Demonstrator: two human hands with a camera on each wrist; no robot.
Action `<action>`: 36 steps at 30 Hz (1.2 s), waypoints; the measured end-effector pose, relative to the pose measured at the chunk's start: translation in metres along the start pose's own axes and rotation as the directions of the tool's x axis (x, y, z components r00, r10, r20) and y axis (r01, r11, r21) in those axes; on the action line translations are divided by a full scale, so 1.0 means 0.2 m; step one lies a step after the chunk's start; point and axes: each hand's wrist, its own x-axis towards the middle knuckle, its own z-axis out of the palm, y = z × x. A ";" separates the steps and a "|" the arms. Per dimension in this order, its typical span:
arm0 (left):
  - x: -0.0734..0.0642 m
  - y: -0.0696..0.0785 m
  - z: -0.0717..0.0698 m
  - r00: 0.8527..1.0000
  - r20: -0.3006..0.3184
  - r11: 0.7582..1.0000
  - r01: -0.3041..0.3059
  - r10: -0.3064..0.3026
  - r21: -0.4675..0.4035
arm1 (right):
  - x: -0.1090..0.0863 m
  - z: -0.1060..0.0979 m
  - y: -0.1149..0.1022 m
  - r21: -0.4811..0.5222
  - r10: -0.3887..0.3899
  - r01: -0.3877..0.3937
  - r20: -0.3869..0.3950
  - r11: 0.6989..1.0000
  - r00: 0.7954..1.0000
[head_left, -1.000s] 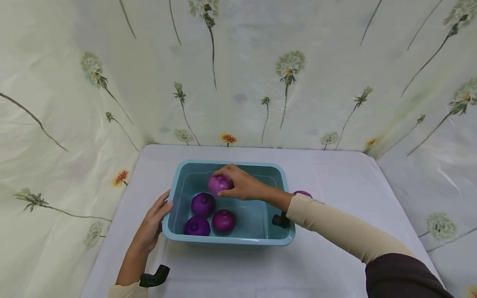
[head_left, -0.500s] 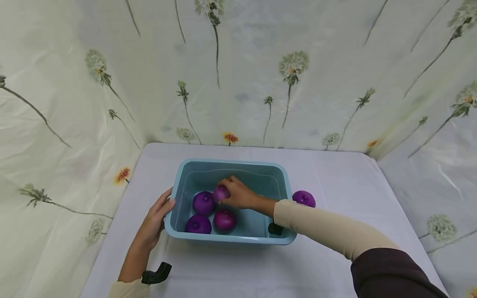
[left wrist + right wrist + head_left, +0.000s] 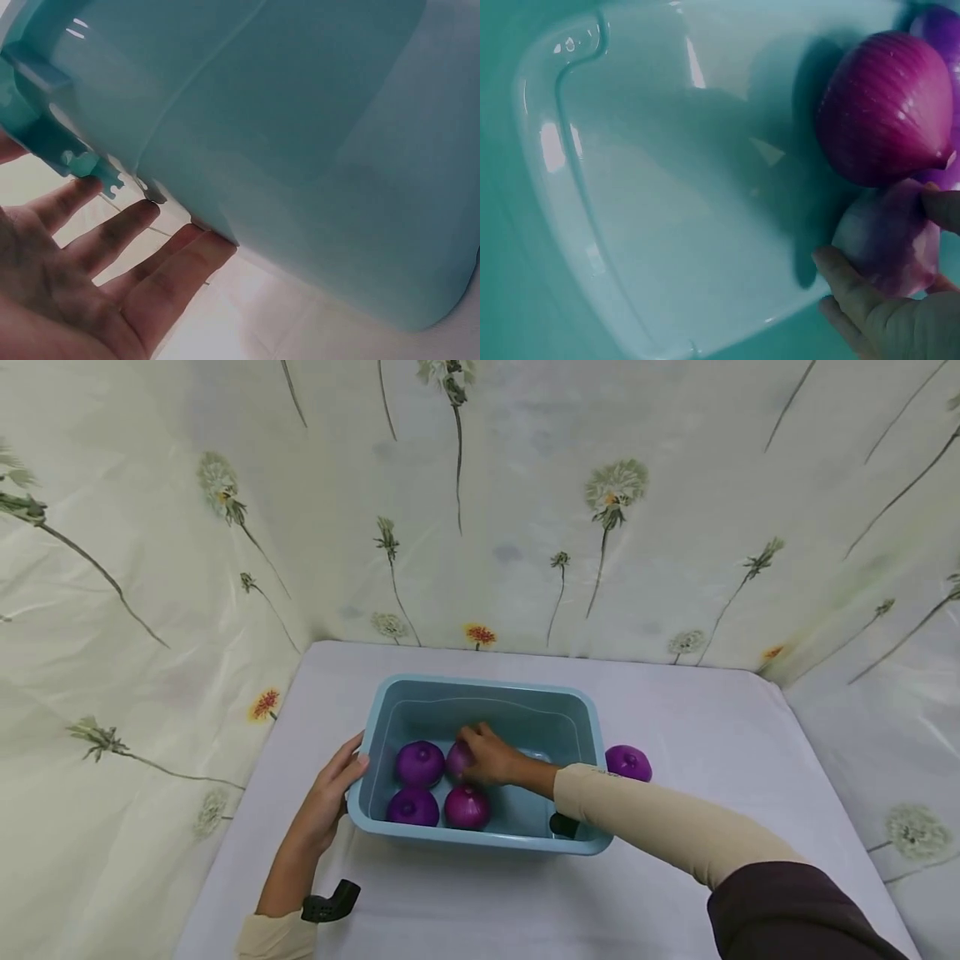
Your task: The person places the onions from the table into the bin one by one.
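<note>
A light blue plastic basin stands on the table with several red onions inside. My right hand is down in it, its fingers and thumb around a red onion; in the head view the hand partly covers this onion. Another onion lies just in front, and two darker purple onions are to the left. My left hand holds the basin's left side, thumb at the rim. In the left wrist view its fingers touch the outer wall.
One more red onion lies on the white-covered table, outside the basin's right end. Flower-printed sheeting surrounds the table at the back and sides. Bare basin floor shows on the right side.
My right hand has lowered its onion toward the basin floor, beside the others. The onion outside the basin has come into fuller view. The left hand keeps its place on the rim.
</note>
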 end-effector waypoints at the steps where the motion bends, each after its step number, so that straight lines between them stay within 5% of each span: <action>1: 0.00 0.00 0.00 1.000 0.002 1.000 -0.003 0.003 0.001 | 0.00 0.00 0.01 0.009 0.004 -0.004 0.005 1.000 1.000; 17: -0.01 0.01 0.02 1.000 0.007 1.000 0.000 0.000 0.005 | -0.04 -0.03 0.00 0.011 0.056 -0.057 0.072 0.998 0.996; 24: -0.02 0.01 0.03 1.000 -0.001 1.000 0.005 -0.005 0.015 | -0.06 -0.08 -0.02 -0.021 0.002 0.000 0.100 1.000 0.995; 31: -0.03 0.02 0.05 1.000 0.001 1.000 0.013 -0.013 0.021 | -0.09 -0.23 -0.11 -0.011 -0.083 0.085 0.093 0.996 0.992; 36: -0.04 0.02 0.05 1.000 -0.009 1.000 0.012 -0.012 0.020 | -0.14 -0.41 -0.20 0.083 -0.136 0.130 0.072 0.988 0.988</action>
